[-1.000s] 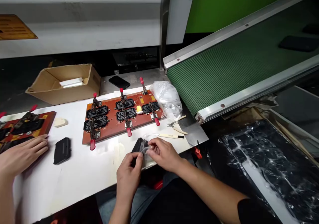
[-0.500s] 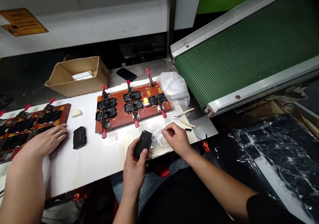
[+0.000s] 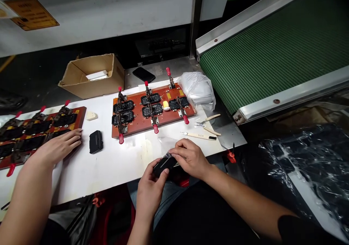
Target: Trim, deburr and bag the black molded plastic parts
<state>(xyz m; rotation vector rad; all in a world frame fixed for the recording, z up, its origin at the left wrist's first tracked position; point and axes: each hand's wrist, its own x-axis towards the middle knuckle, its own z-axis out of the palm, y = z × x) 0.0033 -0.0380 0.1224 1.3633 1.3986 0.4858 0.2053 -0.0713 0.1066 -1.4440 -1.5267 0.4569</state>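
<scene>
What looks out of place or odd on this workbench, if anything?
On the right-hand clamp board, the back right position shows yellow pads where the other five hold black plastic parts, so it looks mismatched. Nothing appears spilled or damaged.

A plain black fabric top (image 3: pixel 207 216) with a short black right sleeve (image 3: pixel 296 228) is worn with blue denim trousers (image 3: pixel 172 201).

Layout around your middle clamp board (image 3: pixel 137 116)
Behind it you have a phone (image 3: pixel 144 74); behind and left, a carton (image 3: pixel 95 88). Left: a loose case (image 3: pixel 95 142), then a second clamp board (image 3: pixel 79 117). Right: a plastic bag (image 3: pixel 200 88), then the conveyor (image 3: pixel 259 52). Before its right end: pliers (image 3: pixel 213 131), a hand tool (image 3: pixel 196 135). Before it: a part (image 3: pixel 164 166) between your left hand (image 3: pixel 152 183) and right hand (image 3: pixel 191 157).
</scene>
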